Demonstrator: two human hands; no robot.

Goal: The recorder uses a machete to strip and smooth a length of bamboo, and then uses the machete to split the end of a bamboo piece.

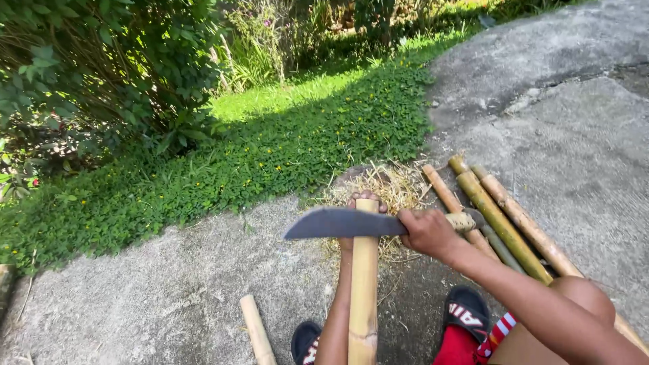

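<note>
Outdoors, on a rough grey concrete slab (169, 297), the person sits low with a long pale-yellow bamboo pole (364, 284) standing nearly upright between their feet. Their left hand (365, 203) reaches up behind the pole's top end, fingers curled round it from the far side so only the fingertips show; the forearm runs straight up alongside the pole. Their right hand (427, 231) is closed tight round the handle of a broad, dark-bladed machete (345, 224), wrist bent a little inward, the arm coming in from the lower right. The blade lies level and crosswise, its flat against the pole just below the top, its curved tip pointing left.

Beyond the pole sits a heap of dry straw-coloured shavings (389, 186). To the right lies a bundle of brownish-green bamboo lengths (503, 226), side by side and slanting away. A short pale bamboo offcut (257, 331) lies on the concrete at lower left. Black sandals with red and white markings (466, 312) show on both feet. Low green ground-cover with small yellow flowers (270, 155) borders the slab.
</note>
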